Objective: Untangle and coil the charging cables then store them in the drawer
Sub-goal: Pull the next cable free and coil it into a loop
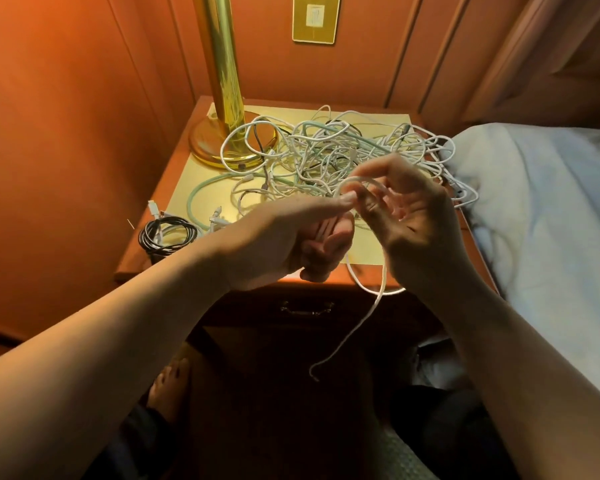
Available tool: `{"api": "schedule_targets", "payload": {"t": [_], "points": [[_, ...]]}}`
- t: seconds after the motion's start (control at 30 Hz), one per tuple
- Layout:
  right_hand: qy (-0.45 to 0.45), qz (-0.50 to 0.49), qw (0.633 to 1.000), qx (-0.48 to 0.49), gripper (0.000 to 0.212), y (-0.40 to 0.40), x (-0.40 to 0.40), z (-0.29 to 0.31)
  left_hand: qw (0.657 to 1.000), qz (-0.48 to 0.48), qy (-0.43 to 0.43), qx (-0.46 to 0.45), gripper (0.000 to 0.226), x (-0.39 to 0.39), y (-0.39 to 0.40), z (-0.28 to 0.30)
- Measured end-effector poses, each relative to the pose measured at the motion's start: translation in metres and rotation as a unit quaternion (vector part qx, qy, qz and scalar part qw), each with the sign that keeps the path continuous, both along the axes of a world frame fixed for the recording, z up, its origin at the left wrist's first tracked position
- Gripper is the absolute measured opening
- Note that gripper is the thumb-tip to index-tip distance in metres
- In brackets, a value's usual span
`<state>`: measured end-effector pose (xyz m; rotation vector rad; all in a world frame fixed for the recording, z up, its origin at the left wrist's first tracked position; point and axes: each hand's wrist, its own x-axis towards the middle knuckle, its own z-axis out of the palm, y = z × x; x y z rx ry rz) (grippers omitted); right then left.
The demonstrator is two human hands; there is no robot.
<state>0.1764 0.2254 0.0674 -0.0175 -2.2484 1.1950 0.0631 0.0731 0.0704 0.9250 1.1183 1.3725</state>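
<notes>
Step in hand: coiling one white cable (381, 289) in front of the nightstand (146, 244). Left hand (291, 237) grips the gathered loops, fingers curled round them. Right hand (406, 206) guides a fresh loop over loosely bent fingers; the tail hangs past the front edge. Tangle (340, 150) covers the back and right of the top; a finished black coil (167, 233) sits at the front-left corner. Drawer (307, 308) looks closed (handle visible). Next: wind in the tail, keeping the loops pinned.
</notes>
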Motion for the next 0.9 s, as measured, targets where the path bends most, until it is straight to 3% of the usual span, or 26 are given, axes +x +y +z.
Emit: {"api": "schedule_targets", "payload": {"t": [0.13,0.27,0.37,0.47,0.53,0.6,0.7,0.8,0.9], "points": [[-0.103,0.042,0.993,-0.048,0.028,-0.002,-0.008,-0.014,0.985,-0.004,-0.168,0.035,0.045,0.002,0.000,0.000],[-0.239,0.095,0.958,-0.124,0.037,-0.016,-0.012,-0.019,0.944,0.090,-0.307,0.076,0.044,0.002,0.000,0.005],[-0.315,0.106,0.938,-0.100,0.046,-0.023,-0.009,-0.013,0.912,0.205,-0.347,0.081,0.041,0.000,0.002,0.007],[-0.398,0.126,0.901,-0.118,0.055,-0.027,-0.006,-0.003,0.896,0.261,-0.347,0.095,0.043,-0.004,0.005,0.005],[-0.432,0.141,0.884,-0.107,0.056,-0.030,-0.002,0.003,0.911,0.273,-0.294,0.094,0.049,-0.008,0.005,0.001],[-0.411,0.135,0.899,-0.062,0.053,-0.033,0.002,0.008,0.942,0.270,-0.179,0.093,0.051,-0.012,0.005,-0.004],[-0.284,0.076,0.955,0.023,0.045,-0.035,0.007,0.013,0.963,0.255,0.043,0.072,0.044,-0.021,-0.001,-0.008],[-0.170,0.030,0.984,0.033,0.037,-0.034,0.009,0.013,0.946,0.217,0.238,0.028,0.038,-0.023,-0.006,-0.010],[-0.097,-0.021,0.989,0.109,0.030,-0.029,0.011,0.011,0.964,0.152,0.215,0.025,0.040,-0.015,-0.005,-0.013]]}}
